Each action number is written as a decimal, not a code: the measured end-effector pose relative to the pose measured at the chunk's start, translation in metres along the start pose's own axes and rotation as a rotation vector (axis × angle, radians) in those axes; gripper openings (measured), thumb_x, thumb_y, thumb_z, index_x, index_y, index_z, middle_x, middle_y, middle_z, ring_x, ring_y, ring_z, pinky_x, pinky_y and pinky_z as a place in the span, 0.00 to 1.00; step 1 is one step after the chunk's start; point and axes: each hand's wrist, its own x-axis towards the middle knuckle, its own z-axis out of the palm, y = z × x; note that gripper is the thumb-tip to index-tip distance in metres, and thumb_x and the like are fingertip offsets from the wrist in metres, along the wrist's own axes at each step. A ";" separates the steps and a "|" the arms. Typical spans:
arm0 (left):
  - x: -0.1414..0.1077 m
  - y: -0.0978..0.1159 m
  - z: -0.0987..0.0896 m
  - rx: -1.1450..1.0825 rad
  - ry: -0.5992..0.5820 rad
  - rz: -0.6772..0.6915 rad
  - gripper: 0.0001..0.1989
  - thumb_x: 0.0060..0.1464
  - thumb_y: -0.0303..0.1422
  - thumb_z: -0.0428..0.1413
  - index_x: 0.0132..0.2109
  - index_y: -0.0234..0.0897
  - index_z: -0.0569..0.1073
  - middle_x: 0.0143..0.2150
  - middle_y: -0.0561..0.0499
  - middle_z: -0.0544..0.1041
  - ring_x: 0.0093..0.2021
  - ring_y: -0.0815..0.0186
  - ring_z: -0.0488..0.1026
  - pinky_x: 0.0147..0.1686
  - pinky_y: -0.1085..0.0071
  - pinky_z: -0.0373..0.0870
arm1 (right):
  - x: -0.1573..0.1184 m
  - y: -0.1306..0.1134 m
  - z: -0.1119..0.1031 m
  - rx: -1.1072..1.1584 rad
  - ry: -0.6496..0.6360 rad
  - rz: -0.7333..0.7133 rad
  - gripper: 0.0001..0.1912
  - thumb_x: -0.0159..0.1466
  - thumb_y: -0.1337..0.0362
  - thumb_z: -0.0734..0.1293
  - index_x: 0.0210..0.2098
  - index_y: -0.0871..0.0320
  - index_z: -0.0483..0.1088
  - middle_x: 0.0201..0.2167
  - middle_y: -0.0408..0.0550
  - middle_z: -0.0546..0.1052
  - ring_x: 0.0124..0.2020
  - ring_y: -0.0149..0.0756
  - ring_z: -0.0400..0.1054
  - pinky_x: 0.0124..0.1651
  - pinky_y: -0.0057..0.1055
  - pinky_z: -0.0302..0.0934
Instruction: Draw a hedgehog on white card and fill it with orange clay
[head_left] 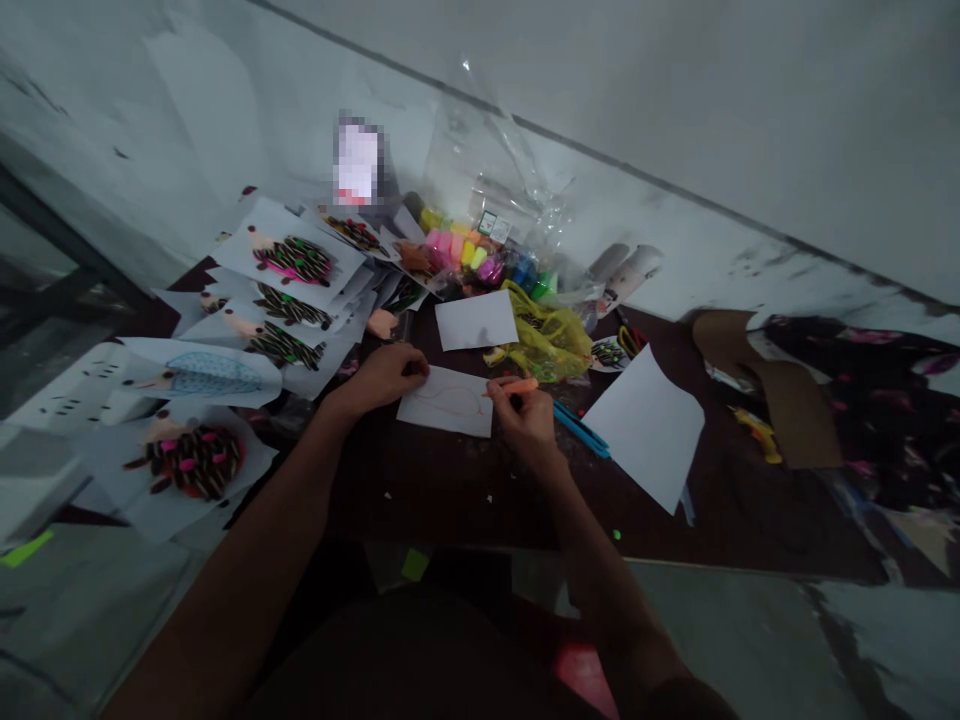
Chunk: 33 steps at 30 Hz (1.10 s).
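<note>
A small white sheet of paper (pixel 444 408) lies on the dark table before me, bearing a thin orange-red curved outline. My left hand (pixel 386 380) is closed at the sheet's upper left corner, its curled fingers and thumb on the edge. An orange marker (pixel 521 385) is in my right hand (pixel 529 425), gripped between thumb and fingers, with its tip over the sheet's right side. Just right of that hand lies a blue tool (pixel 583 430), perhaps tweezers or scissors. Behind the sheet sits another white paper (pixel 478 320), blank apart from a shadow.
Stacked hedgehog pictures (pixel 289 260) cover the left side. A clear bag of colourful clay (pixel 480 250) leans on the wall, with a yellow plastic bag (pixel 551 335) in front. Right lie a large white sheet (pixel 651 430), a yellow cutter (pixel 757 433), brown cardboard (pixel 806 420) and dark floral cloth (pixel 877 390).
</note>
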 end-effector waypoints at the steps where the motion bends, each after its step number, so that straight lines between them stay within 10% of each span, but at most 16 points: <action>1: 0.000 0.001 -0.001 0.004 -0.002 0.004 0.09 0.52 0.31 0.54 0.37 0.35 0.79 0.38 0.45 0.80 0.39 0.58 0.76 0.40 0.65 0.69 | 0.004 -0.003 0.005 0.031 -0.030 0.021 0.16 0.68 0.53 0.63 0.30 0.56 0.74 0.31 0.49 0.81 0.33 0.38 0.75 0.39 0.32 0.68; 11: -0.001 -0.003 -0.008 0.015 -0.122 0.052 0.18 0.47 0.43 0.63 0.43 0.37 0.79 0.43 0.45 0.78 0.44 0.55 0.73 0.45 0.64 0.68 | 0.029 -0.003 0.040 0.104 -0.086 0.064 0.15 0.65 0.55 0.64 0.26 0.56 0.69 0.20 0.42 0.74 0.23 0.31 0.67 0.31 0.27 0.59; 33: -0.002 -0.005 -0.004 0.053 -0.141 0.072 0.22 0.44 0.38 0.64 0.49 0.39 0.78 0.44 0.46 0.73 0.47 0.54 0.69 0.49 0.62 0.65 | 0.029 -0.003 0.048 0.134 -0.217 0.038 0.16 0.67 0.61 0.64 0.23 0.56 0.68 0.25 0.44 0.76 0.28 0.30 0.71 0.35 0.26 0.62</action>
